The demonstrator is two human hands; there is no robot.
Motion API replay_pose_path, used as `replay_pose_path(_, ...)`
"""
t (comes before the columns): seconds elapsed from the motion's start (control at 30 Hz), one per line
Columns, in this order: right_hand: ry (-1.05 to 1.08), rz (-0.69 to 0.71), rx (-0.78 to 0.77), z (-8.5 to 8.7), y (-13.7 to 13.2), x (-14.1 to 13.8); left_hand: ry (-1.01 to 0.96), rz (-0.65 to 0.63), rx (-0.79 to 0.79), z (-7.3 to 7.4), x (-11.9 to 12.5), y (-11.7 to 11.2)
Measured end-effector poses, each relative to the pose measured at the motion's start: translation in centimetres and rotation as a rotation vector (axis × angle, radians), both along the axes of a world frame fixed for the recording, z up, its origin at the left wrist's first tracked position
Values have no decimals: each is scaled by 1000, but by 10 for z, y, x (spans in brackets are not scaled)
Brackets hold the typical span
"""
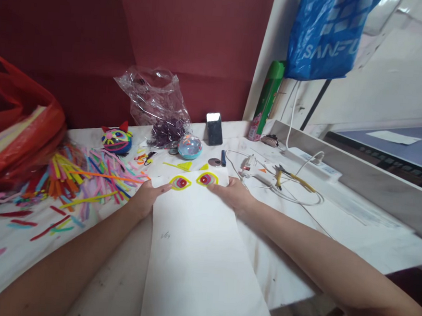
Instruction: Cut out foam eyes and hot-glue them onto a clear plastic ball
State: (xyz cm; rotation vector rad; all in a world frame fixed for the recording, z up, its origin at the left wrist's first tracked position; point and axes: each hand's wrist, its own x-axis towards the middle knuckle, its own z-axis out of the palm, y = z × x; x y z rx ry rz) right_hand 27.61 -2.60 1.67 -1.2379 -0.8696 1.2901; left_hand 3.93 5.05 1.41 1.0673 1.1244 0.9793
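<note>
I've got a long white sheet [197, 253] held over the counter [116, 276], just on my side of the clear-topped ball [190, 148]. My left grip [147, 199] pinches one side near the far end, my right grip [238, 194] pinches the other, thumbs on top. Up at that end is a pair of cat-ish eyes [181, 183]: almond shapes, fat yellow outlines, pinkish and pale bands, dark red round middles. Each thumb sits right at an eye's yellow outline. There's a small grey scribble on the left half too.

Long axis runs from me toward the ball, eyes at the ball end, slightly ragged edge at mine. It looks smooth, matte and papery, a bit wavy down the sides.

Flat yellow triangles [184, 166] lie between it and the ball. Left of the ball: fuzzy sticks [64, 167] in tons of colours. Right of it: pliers [299, 181] with yellow handles. Behind it: a crinkly clear bag [155, 101] and a glossy dark phone [215, 131].
</note>
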Motion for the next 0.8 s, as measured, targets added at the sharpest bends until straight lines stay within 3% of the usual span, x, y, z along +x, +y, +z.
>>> replay_pose_path(0.3, -108, 6, 62, -9, 5, 5, 89, -6, -1, 2, 0, -5)
replay_pose_path(0.47, -195, 17, 102, -12, 7, 10, 97, -21, 1, 12, 4, -10)
replay_pose_path(0.67, -17, 63, 39, 3, -2, 6, 223, 17, 24, 20, 7, -16)
replay_pose_path(0.8, 61, 13, 20, 7, -4, 6, 142, -134, 48, 13, -1, -7)
